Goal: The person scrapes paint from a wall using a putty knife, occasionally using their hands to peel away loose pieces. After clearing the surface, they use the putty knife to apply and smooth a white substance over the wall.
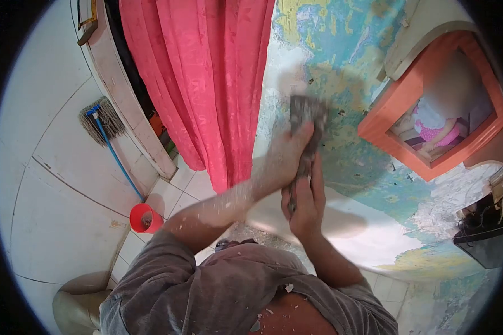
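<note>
Both my hands are closed on one flat grey scraper [308,111], blurred by motion, its wide end up against the wall [341,72] with peeling turquoise and yellow paint. Nearer its wide end is my left hand [288,153], the thumb laid along it. Lower down, my right hand [306,209] wraps the handle. Small pale flakes hang in the air over my forearm, and a few lie on my grey shirt [223,290].
Left of the wall patch hangs a pink curtain [201,72]. A mop [114,151] leans by a red bucket [145,218] on the tiled floor. At right are an orange-framed picture [374,131] and a dark shelf [486,245] with cables.
</note>
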Demonstrator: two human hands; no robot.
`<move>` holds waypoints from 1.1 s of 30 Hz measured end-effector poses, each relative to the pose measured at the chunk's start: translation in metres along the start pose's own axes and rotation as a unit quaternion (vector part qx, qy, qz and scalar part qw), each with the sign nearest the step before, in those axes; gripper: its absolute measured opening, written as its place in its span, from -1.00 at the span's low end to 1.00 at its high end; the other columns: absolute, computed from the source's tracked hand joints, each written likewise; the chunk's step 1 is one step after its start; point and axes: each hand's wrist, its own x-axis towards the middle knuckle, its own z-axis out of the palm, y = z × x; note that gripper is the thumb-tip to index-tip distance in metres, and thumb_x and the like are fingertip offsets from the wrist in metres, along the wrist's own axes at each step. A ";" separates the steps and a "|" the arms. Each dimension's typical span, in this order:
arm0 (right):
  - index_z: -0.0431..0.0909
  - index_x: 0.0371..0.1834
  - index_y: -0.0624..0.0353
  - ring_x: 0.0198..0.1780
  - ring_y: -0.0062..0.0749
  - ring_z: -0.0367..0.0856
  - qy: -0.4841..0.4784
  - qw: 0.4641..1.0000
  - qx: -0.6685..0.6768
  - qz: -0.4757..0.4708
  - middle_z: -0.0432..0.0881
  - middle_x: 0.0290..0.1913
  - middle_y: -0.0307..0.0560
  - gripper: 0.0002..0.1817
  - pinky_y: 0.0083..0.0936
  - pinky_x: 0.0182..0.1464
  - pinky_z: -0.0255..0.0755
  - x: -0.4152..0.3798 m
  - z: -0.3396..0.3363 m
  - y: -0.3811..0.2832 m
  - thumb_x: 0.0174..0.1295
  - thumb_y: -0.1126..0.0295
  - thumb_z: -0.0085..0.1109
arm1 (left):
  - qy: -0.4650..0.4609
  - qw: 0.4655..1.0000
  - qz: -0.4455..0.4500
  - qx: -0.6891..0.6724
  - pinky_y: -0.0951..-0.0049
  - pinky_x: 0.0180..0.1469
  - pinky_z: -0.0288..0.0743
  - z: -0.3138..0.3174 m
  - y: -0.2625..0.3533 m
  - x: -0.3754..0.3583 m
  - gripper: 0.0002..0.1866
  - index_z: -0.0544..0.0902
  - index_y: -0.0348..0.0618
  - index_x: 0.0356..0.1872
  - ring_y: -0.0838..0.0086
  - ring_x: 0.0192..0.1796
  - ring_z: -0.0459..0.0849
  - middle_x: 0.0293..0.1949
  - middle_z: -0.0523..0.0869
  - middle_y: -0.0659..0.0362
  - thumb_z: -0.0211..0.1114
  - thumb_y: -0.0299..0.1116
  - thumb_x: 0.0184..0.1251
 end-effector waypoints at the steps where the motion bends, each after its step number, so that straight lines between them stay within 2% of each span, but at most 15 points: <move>1: -0.19 0.65 0.13 -0.47 -0.77 0.31 0.005 1.000 0.000 0.003 0.46 0.00 -0.21 -0.33 -0.78 -0.50 0.22 0.005 0.005 -0.007 0.52 0.42 -0.24 | 0.001 1.000 0.009 0.022 0.45 -0.37 0.40 -0.005 0.008 0.011 -0.43 0.62 -0.23 -0.31 0.58 -0.40 0.49 -0.46 0.59 0.27 0.00 0.14 0.57; 3: -0.19 0.65 0.14 -0.47 -0.76 0.34 -0.026 0.999 -0.023 -0.012 0.47 0.02 -0.19 -0.32 -0.79 -0.50 0.24 0.025 0.021 -0.029 0.50 0.43 -0.23 | 0.002 1.000 -0.003 -0.017 0.37 -0.36 0.43 -0.008 0.023 0.027 -0.49 0.66 -0.25 -0.21 0.55 -0.38 0.51 -0.42 0.63 0.24 0.01 0.05 0.58; 6: -0.17 0.65 0.14 -0.46 -0.77 0.33 -0.055 0.997 -0.038 -0.026 0.46 0.02 -0.20 -0.32 -0.80 -0.49 0.24 0.013 0.012 -0.016 0.50 0.42 -0.23 | 0.012 0.999 0.018 -0.036 0.37 -0.35 0.43 -0.005 0.023 0.014 -0.48 0.66 -0.27 -0.23 0.54 -0.40 0.51 -0.42 0.62 0.23 0.02 0.05 0.58; 10: -0.17 0.64 0.15 -0.49 -0.77 0.30 -0.015 0.999 -0.033 -0.034 0.45 0.05 -0.19 -0.33 -0.79 -0.52 0.21 0.010 0.016 -0.013 0.51 0.41 -0.23 | 0.001 0.999 -0.029 -0.027 0.41 -0.32 0.43 -0.002 0.021 0.010 -0.49 0.66 -0.26 -0.24 0.56 -0.37 0.51 -0.41 0.62 0.24 0.02 0.04 0.58; 12: -0.19 0.64 0.16 -0.53 -0.78 0.29 -0.057 0.996 -0.061 -0.043 0.44 0.12 -0.14 -0.32 -0.78 -0.56 0.19 0.031 0.022 -0.029 0.51 0.39 -0.25 | 0.019 0.997 0.055 -0.057 0.52 -0.31 0.41 -0.004 0.036 0.030 -0.45 0.63 -0.26 -0.19 0.68 -0.34 0.46 -0.39 0.58 0.30 0.02 0.12 0.58; 13: -0.19 0.64 0.16 -0.53 -0.78 0.29 -0.059 0.995 -0.061 -0.042 0.44 0.12 -0.14 -0.32 -0.78 -0.56 0.19 0.033 0.028 -0.034 0.51 0.39 -0.25 | -0.009 0.997 0.051 -0.064 0.53 -0.31 0.40 -0.009 0.050 0.031 -0.48 0.64 -0.23 -0.20 0.67 -0.36 0.46 -0.42 0.57 0.32 0.04 0.09 0.58; 18: -0.19 0.64 0.17 -0.57 -0.77 0.30 -0.025 0.997 -0.053 -0.059 0.53 -0.11 -0.15 -0.32 -0.75 -0.61 0.18 0.012 0.019 -0.017 0.52 0.35 -0.24 | 0.035 0.996 0.023 -0.074 0.41 -0.22 0.45 -0.002 0.040 0.016 -0.54 0.65 -0.29 -0.16 0.50 -0.29 0.55 -0.36 0.66 0.19 0.04 -0.03 0.59; 20: -0.20 0.65 0.17 -0.58 -0.76 0.29 -0.010 0.998 -0.045 -0.052 0.53 -0.16 -0.17 -0.32 -0.75 -0.62 0.17 0.016 0.023 -0.021 0.52 0.36 -0.25 | -0.045 0.998 -0.035 0.030 0.37 -0.16 0.47 -0.008 0.028 0.018 -0.61 0.62 -0.28 -0.02 0.45 -0.26 0.58 -0.27 0.67 0.19 0.04 -0.11 0.60; 21: -0.21 0.65 0.17 -0.59 -0.75 0.29 0.016 0.998 -0.036 -0.041 0.52 -0.21 -0.18 -0.32 -0.74 -0.63 0.16 0.014 0.024 -0.023 0.53 0.36 -0.25 | -0.041 0.999 -0.027 -0.001 0.35 -0.10 0.48 -0.006 0.022 0.025 -0.61 0.57 -0.30 0.07 0.42 -0.25 0.59 -0.23 0.68 0.15 0.05 -0.14 0.60; 22: -0.21 0.65 0.17 -0.59 -0.75 0.29 0.018 0.998 -0.038 -0.039 0.52 -0.21 -0.18 -0.32 -0.74 -0.63 0.16 0.018 0.022 -0.026 0.53 0.36 -0.25 | -0.042 0.999 -0.029 -0.004 0.35 -0.10 0.48 -0.003 0.028 0.029 -0.61 0.57 -0.30 0.07 0.42 -0.25 0.59 -0.23 0.68 0.15 0.05 -0.14 0.60; 24: -0.23 0.65 0.16 -0.58 -0.75 0.29 -0.042 0.989 -0.118 -0.080 0.53 -0.17 -0.17 -0.32 -0.75 -0.64 0.16 0.034 0.020 -0.034 0.53 0.38 -0.28 | -0.019 0.992 0.107 -0.058 0.57 -0.37 0.38 0.000 0.047 0.034 -0.50 0.62 -0.19 -0.17 0.68 -0.37 0.49 -0.40 0.59 0.32 0.04 0.11 0.58; 25: -0.23 0.65 0.16 -0.58 -0.75 0.29 -0.041 0.989 -0.119 -0.078 0.53 -0.17 -0.17 -0.32 -0.75 -0.64 0.16 0.038 0.025 -0.038 0.53 0.38 -0.28 | -0.009 0.991 0.107 -0.075 0.59 -0.38 0.39 0.000 0.051 0.040 -0.52 0.61 -0.15 -0.19 0.70 -0.38 0.49 -0.40 0.59 0.30 0.05 0.11 0.57; 27: -0.21 0.65 0.16 -0.59 -0.74 0.29 -0.040 0.988 -0.076 -0.126 0.53 -0.17 -0.17 -0.33 -0.74 -0.65 0.15 0.039 0.035 -0.045 0.52 0.38 -0.28 | 0.000 0.995 0.093 -0.046 0.57 -0.35 0.40 0.000 0.056 0.037 -0.53 0.62 -0.16 -0.16 0.68 -0.36 0.50 -0.40 0.60 0.29 0.05 0.10 0.57; 32: -0.19 0.65 0.14 -0.61 -0.73 0.28 -0.001 0.994 -0.078 -0.081 0.53 -0.13 -0.15 -0.33 -0.72 -0.67 0.14 0.017 0.019 -0.024 0.51 0.38 -0.28 | 0.030 0.989 0.132 0.053 0.51 -0.23 0.44 0.003 0.024 0.023 -0.53 0.63 -0.18 -0.06 0.63 -0.27 0.51 -0.38 0.60 0.25 0.03 0.07 0.58; 33: -0.18 0.65 0.14 -0.61 -0.72 0.28 0.011 0.994 -0.077 -0.071 0.53 -0.12 -0.14 -0.33 -0.72 -0.67 0.13 0.015 0.017 -0.024 0.51 0.39 -0.27 | 0.006 0.993 0.099 0.066 0.49 -0.20 0.44 0.000 0.025 0.027 -0.51 0.63 -0.21 -0.03 0.61 -0.24 0.51 -0.37 0.61 0.23 0.02 0.08 0.58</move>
